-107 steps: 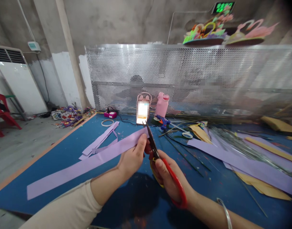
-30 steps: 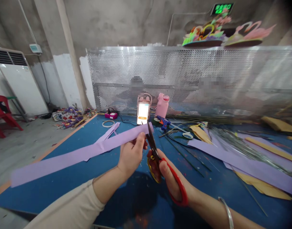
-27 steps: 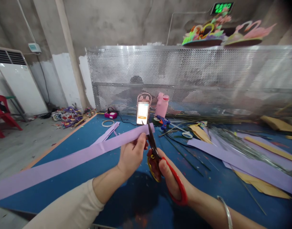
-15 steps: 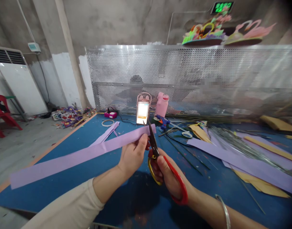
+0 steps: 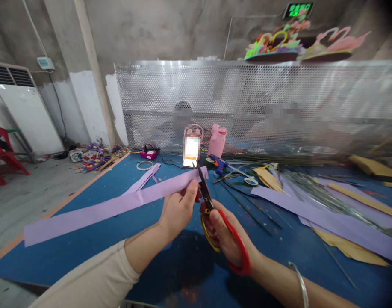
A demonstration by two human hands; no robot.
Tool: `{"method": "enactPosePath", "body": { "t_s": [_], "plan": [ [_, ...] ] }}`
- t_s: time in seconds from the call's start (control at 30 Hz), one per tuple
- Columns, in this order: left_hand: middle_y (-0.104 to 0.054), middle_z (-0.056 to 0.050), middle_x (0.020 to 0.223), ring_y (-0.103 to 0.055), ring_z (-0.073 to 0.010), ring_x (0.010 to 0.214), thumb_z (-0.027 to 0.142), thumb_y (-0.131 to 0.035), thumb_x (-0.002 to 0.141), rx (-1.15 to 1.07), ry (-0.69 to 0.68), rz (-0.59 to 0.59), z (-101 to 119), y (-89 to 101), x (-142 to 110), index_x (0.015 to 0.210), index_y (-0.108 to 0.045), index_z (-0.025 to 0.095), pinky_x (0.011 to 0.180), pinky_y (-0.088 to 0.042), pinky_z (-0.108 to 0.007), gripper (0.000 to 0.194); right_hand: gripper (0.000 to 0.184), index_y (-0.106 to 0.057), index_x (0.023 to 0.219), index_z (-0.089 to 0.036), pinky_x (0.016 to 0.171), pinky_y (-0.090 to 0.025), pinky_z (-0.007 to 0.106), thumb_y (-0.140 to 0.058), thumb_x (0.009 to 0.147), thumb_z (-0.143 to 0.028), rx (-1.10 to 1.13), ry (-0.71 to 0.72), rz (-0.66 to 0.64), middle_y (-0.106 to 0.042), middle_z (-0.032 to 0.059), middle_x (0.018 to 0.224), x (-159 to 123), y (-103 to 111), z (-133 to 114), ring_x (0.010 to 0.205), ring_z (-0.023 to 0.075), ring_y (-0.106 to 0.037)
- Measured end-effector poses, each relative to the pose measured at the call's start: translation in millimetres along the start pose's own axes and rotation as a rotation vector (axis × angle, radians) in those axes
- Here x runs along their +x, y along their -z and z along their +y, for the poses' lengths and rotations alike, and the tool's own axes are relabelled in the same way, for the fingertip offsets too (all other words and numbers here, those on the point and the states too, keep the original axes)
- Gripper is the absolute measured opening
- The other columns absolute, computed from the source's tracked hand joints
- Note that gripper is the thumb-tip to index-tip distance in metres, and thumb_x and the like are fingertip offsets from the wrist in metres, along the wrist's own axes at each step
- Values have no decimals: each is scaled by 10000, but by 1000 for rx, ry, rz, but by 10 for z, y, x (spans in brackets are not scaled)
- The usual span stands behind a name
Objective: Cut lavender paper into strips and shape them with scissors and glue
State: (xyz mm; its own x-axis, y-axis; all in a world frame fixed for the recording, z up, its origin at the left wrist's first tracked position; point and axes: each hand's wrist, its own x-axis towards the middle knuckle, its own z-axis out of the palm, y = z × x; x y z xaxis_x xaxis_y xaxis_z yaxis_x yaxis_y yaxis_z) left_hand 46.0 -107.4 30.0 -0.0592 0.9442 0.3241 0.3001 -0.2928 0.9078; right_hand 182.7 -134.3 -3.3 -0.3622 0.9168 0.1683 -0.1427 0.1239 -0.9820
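A long purple paper strip stretches across the left half of the table, pinched near its right end by my left hand. My right hand grips scissors with one red and one yellow handle. Their dark blades point up and away, crossing the strip's right end just beyond my left fingertips. Whether the blades are parted around the paper is hard to make out. Behind the strip lies a smaller folded purple piece.
On the blue table, a lit phone stands beside a pink bottle. A blue glue gun lies near them. Purple strips, yellow paper and green stems spread on the right. A perforated metal screen closes off the back.
The strip's far left end has shifted slightly right and up. The scissor handles have moved a little closer together, while my left hand stays nearly where it was.
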Motion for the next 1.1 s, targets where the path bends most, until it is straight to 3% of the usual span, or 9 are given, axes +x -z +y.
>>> {"method": "enactPosePath", "body": {
  "t_s": [0.2, 0.37, 0.5, 0.63, 0.77, 0.87, 1.1],
  "plan": [
    [-667, -26, 638, -607, -163, 636, 511, -417, 884, -72, 36, -13, -12, -2, -4, 635, -626, 184, 629, -439, -253, 461, 449, -405, 834, -218, 373, -193, 185, -492, 835, -659, -22, 0, 5, -303, -92, 571, -5, -2, 2, 437, 57, -230],
    [-599, -17, 619, -548, -139, 612, 449, -421, 887, -222, -60, -43, -23, -3, -8, 668, -603, 167, 604, -438, -242, 401, 439, -413, 846, -215, 371, -188, 185, -484, 846, -648, -42, 9, 19, -317, -89, 570, 4, 13, -1, 438, 60, -237],
    [-561, -5, 596, -520, -124, 577, 451, -396, 899, -325, -36, -15, -29, -7, 18, 669, -588, 161, 544, -428, -227, 416, 434, -442, 910, -210, 374, -172, 185, -483, 853, -638, -31, 5, 25, -311, -89, 581, 32, 39, -5, 447, 62, -221],
    [-546, 10, 566, -520, -116, 544, 453, -422, 895, -283, -29, 30, -24, -10, 54, 664, -591, 163, 524, -414, -225, 408, 425, -444, 956, -216, 394, -193, 195, -448, 874, -633, -31, 15, -15, -297, -81, 618, 41, 73, 27, 473, 72, -227],
    [-564, 5, 572, -536, -122, 558, 459, -420, 895, -237, -25, 66, -22, -11, 69, 669, -605, 164, 543, -420, -232, 415, 429, -428, 995, -227, 482, -305, 239, -360, 902, -640, -113, 137, -97, -349, -47, 707, 19, 92, 65, 558, 104, -313],
    [-599, -12, 588, -564, -134, 583, 483, -412, 894, -193, -14, 72, -35, -10, 69, 666, -623, 162, 567, -433, -240, 447, 452, -432, 1050, -223, 524, -327, 262, -347, 904, -642, -164, 182, -139, -373, -29, 757, 3, 92, 71, 599, 116, -340],
    [-634, -16, 610, -580, -139, 591, 486, -395, 898, -109, -27, 33, -27, 5, 39, 681, -642, 163, 591, -452, -244, 461, 443, -428, 1102, -220, 505, -314, 255, -337, 924, -616, -129, 171, -100, -367, -41, 718, 25, 116, 99, 575, 111, -331]
  ]
}}
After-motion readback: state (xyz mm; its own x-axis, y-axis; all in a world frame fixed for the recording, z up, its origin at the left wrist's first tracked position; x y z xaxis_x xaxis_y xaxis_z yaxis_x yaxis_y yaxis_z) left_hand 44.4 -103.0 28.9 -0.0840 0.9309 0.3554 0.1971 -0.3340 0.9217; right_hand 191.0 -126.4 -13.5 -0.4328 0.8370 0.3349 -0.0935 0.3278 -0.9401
